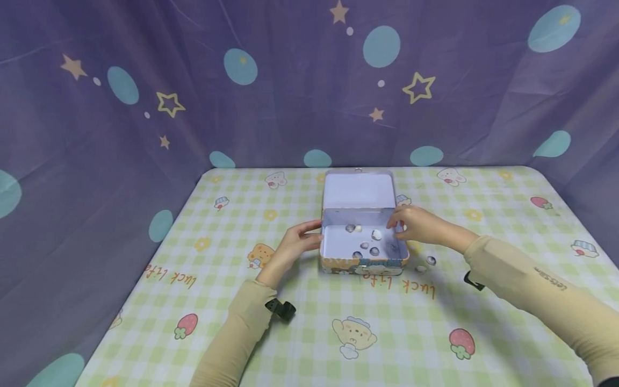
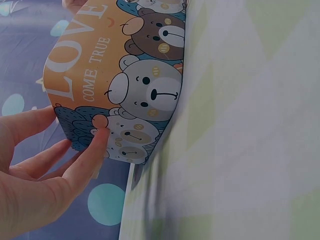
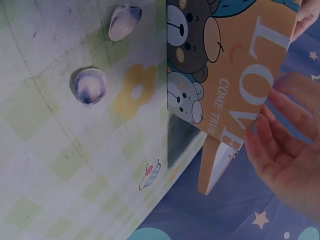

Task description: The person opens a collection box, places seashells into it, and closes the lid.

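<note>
A lidded tin box [image 1: 361, 265] with printed bears stands on the table, its lid [image 1: 359, 189] raised at the back. Several small seashells [image 1: 374, 251] lie on its white floor. My left hand [image 1: 296, 243] touches the box's left side, its fingers fairly straight against the wall, as the left wrist view also shows. Over the right rim bends my right hand [image 1: 419, 224], with fingertips at or inside the wall. Whether they pinch a shell is hidden. Two more shells, one whitish [image 1: 421, 269] and one purplish [image 1: 431, 260], lie on the cloth right of the box.
A green-checked cloth [image 1: 290, 338] with printed cartoons covers the table. Behind and at the sides hang purple curtains [image 1: 300, 107] with stars and blue dots. Dark straps [image 1: 281, 310] sit at both wrists.
</note>
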A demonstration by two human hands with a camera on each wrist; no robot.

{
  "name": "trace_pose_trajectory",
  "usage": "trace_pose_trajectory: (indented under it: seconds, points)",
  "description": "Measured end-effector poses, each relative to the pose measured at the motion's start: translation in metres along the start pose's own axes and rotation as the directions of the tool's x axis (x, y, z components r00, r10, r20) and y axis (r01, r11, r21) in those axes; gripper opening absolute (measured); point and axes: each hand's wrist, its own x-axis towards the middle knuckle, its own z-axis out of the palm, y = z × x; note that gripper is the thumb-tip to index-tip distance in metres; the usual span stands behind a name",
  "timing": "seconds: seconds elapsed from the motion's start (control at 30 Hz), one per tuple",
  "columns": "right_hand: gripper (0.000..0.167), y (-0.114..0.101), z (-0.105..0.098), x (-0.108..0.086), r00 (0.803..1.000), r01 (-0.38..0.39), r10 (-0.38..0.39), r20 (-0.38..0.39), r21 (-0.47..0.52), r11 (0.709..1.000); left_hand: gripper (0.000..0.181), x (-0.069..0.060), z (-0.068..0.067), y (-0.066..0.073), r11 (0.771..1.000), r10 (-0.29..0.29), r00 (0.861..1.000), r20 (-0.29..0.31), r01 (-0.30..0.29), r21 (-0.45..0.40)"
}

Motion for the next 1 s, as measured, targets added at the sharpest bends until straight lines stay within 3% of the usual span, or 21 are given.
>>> trace_pose_trajectory:
  seconds: [0.17, 0.7, 1.0]
  points:
    - [0.016, 0.000, -0.004, -0.006, 0.999, -0.018, 0.019, -0.047, 0.030, 0.999, 0.048, -0.007, 0.004, 0.014, 1.000, 0.003, 1.000, 0.012, -0.003, 0.019]
    - [0.018, 0.006, -0.016, -0.037, 0.984, -0.117, 0.121, -0.133, 0.038, 0.992, 0.048, -0.009, 0.005, 0.015, 1.000, -0.004, 1.000, 0.009, 0.004, 0.010]
    - [0.017, 0.011, -0.014, -0.053, 0.978, -0.177, 0.185, -0.094, 0.086, 0.981, 0.047, -0.008, 0.005, 0.014, 1.000, -0.004, 1.000, 0.006, 0.004, 0.013]
